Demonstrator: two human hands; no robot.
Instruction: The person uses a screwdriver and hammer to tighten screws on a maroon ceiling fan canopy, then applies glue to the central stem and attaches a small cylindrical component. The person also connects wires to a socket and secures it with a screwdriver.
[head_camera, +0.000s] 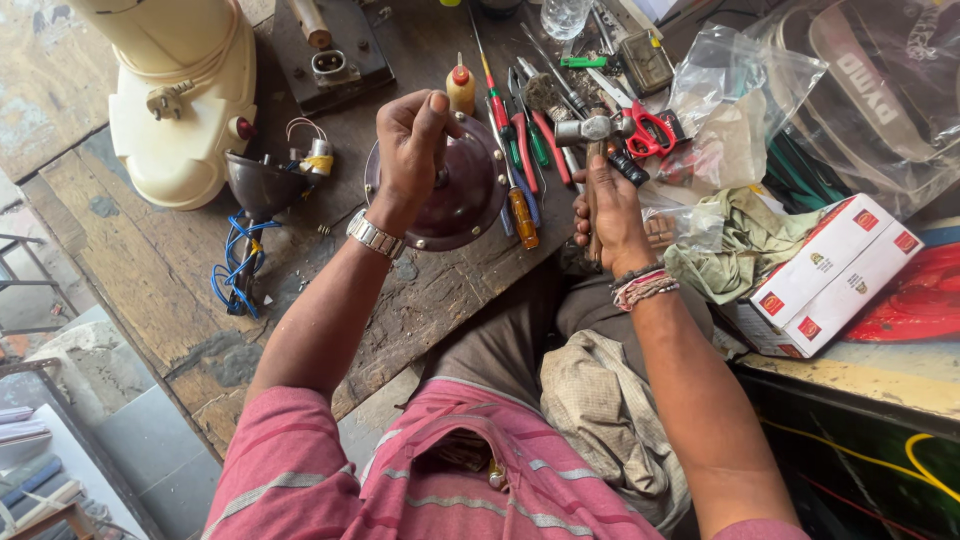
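Left hand (412, 148): fist closed on a part pressed to the centre of the dark round motor cover (462, 195); what the grip holds is hidden.
Right hand (606, 210): grip wrapped tight on the hammer (592, 133), head raised beside the cover.
Cover: standing on edge on the wooden counter (150, 270), screws visible round the rim.
Done: apparently lined up.
Left: the strike.
Nearby: screwdrivers (515, 150), red scissors (648, 128), cream mixer body (185, 95).

**Packages at your right**

To your right lie two long white cartons (838, 272) with small red square labels, stacked side by side on the bench edge. Behind them, clear plastic bags (745, 85) sit crumpled, one printed with white lettering.
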